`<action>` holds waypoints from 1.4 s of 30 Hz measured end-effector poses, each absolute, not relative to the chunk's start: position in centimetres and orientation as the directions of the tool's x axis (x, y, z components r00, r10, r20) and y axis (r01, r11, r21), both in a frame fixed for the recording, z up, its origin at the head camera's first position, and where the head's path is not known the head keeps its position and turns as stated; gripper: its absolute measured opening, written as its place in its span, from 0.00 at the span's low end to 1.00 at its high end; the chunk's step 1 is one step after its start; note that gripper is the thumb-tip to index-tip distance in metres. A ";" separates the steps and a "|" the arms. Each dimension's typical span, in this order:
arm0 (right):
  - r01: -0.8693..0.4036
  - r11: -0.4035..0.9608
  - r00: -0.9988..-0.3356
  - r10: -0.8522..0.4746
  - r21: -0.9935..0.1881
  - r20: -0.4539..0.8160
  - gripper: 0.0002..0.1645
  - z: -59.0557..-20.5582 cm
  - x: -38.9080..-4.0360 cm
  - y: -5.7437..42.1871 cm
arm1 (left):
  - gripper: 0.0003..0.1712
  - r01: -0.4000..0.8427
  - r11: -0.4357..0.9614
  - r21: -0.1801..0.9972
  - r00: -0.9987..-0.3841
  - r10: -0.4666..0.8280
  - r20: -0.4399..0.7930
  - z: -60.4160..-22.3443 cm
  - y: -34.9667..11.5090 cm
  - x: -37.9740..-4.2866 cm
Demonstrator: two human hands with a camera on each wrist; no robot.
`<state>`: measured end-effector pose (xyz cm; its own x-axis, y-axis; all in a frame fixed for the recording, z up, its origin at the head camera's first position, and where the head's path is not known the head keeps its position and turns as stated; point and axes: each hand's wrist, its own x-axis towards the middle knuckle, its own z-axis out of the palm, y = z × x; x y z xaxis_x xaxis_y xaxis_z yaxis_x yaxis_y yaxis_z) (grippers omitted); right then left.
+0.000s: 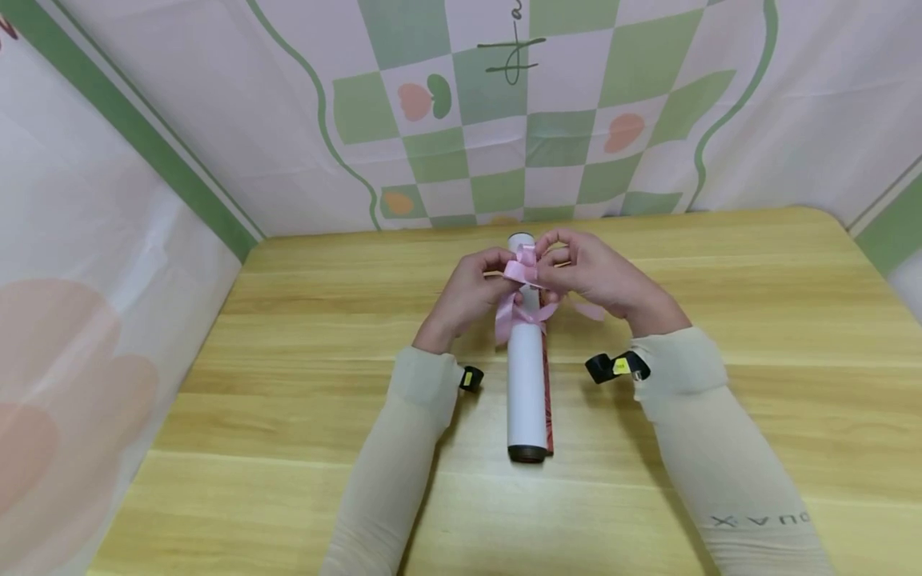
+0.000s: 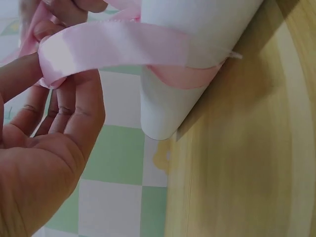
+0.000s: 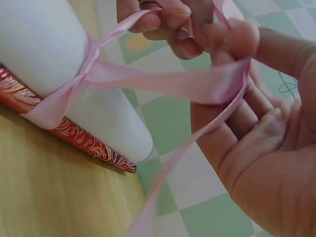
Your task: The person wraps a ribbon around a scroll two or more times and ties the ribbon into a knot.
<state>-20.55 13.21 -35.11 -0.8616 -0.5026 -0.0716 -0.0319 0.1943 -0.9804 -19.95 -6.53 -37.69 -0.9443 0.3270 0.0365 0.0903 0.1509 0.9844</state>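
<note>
A white paper roll (image 1: 527, 384) with dark end rims lies lengthwise on the table, a red and gold patterned strip (image 3: 94, 143) along its right side. Round the roll's far half runs a pink satin ribbon (image 3: 163, 81), knotted on top. My left hand (image 1: 473, 290) pinches a loop of it above the roll, seen closely in the left wrist view (image 2: 54, 123). From the other side my right hand (image 1: 594, 272) pinches another part of the ribbon between thumb and fingers. One loose ribbon tail hangs left of the roll, another trails to the right.
The wooden table (image 1: 302, 400) extends around the roll on all sides. Behind it hangs a checkered green and white cloth (image 1: 497, 160), with another pale cloth (image 1: 94, 240) on the left. Black camera straps sit at both wrists.
</note>
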 end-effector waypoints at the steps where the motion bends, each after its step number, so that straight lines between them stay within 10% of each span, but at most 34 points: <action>1: -0.022 0.207 -0.870 -0.487 -0.978 -0.084 0.29 -35.1 -20.6 13.2 | 0.13 0.103 0.151 0.983 -0.942 0.333 0.047 -37.7 -6.5 -20.0; 20: -0.090 0.373 -0.952 -0.305 -0.924 -0.030 0.24 -35.5 -20.7 12.8 | 0.23 0.040 0.140 0.989 -0.929 0.369 -0.014 -37.4 -7.0 -20.0; 42: -0.085 0.417 -0.941 -0.331 -0.905 -0.064 0.23 -35.5 -20.8 12.5 | 0.12 0.156 0.292 0.944 -0.964 0.253 0.081 -37.9 -6.8 -20.2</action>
<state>-20.78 12.51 -35.53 -0.9414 -0.3312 -0.0641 -0.0852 0.4172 -0.9048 -20.15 -6.77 -37.94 -0.9640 0.2533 0.0811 0.1560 0.2916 0.9437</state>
